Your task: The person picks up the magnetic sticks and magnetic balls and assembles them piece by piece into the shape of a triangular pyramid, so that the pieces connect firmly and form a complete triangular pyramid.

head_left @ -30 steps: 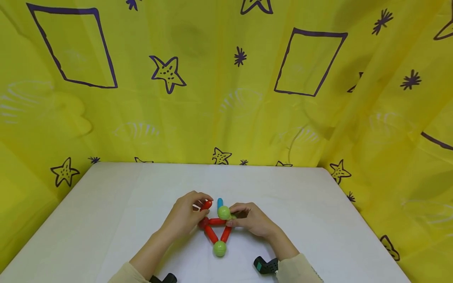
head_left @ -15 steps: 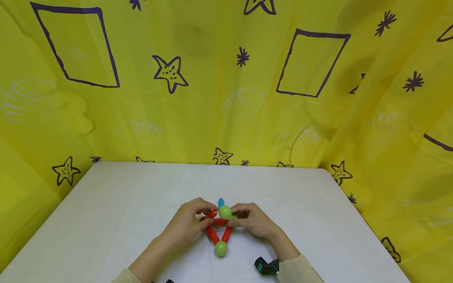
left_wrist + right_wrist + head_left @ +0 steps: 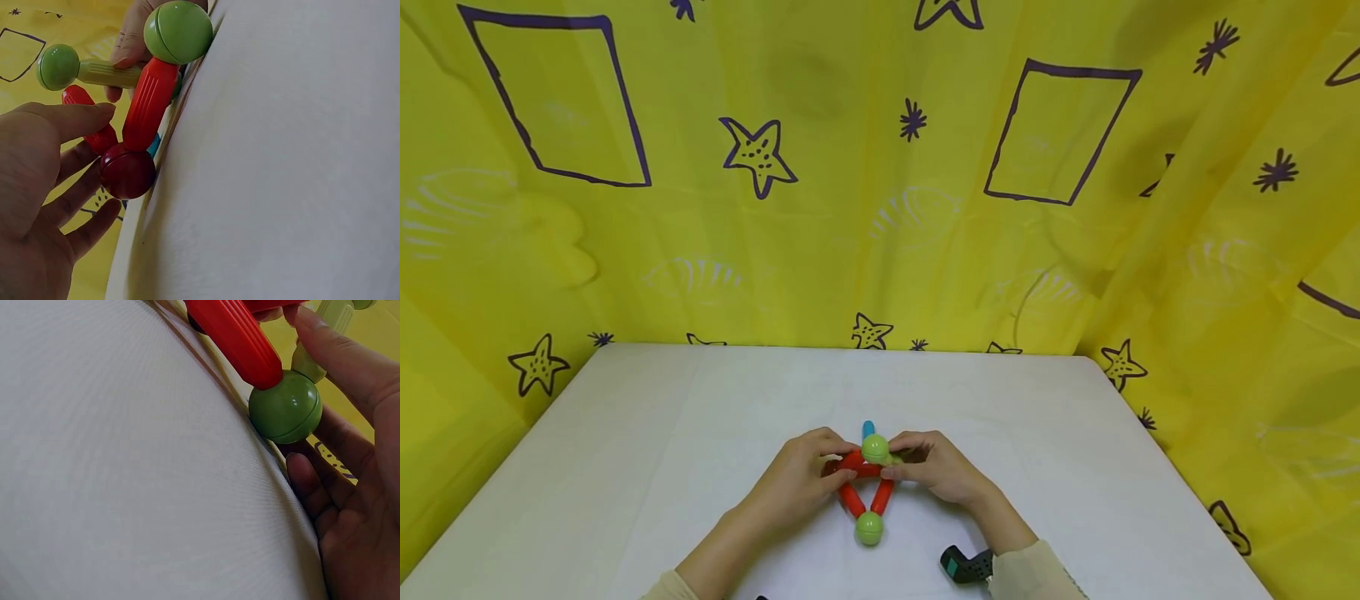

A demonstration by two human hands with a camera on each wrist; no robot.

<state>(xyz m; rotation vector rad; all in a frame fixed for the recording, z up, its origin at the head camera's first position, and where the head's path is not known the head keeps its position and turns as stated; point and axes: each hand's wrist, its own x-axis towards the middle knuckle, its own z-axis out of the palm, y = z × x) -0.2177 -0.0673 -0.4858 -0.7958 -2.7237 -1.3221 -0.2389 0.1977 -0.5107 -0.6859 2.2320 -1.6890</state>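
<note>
Red rods and balls form a triangle lying on the table, with a green ball (image 3: 869, 528) at its front corner. A dark red ball (image 3: 128, 172) makes the left corner and another green ball (image 3: 285, 406) the right. My left hand (image 3: 793, 475) pinches a red rod (image 3: 79, 96) that slants up from the dark red ball. My right hand (image 3: 943, 468) pinches a yellow-green rod (image 3: 106, 73), which rises from the right corner and carries an upper green ball (image 3: 876, 449). The red rod's upper end lies near that ball; whether they touch I cannot tell.
A blue rod (image 3: 868, 428) lies just behind the triangle. On the white table (image 3: 700, 400), a black angular device (image 3: 966, 565) sits by the right sleeve. A yellow patterned curtain (image 3: 835, 250) stands behind and at both sides.
My left hand has moved right and slightly down, tilting the red rod toward the upper green ball. The right hand has kept its grip and place.
</note>
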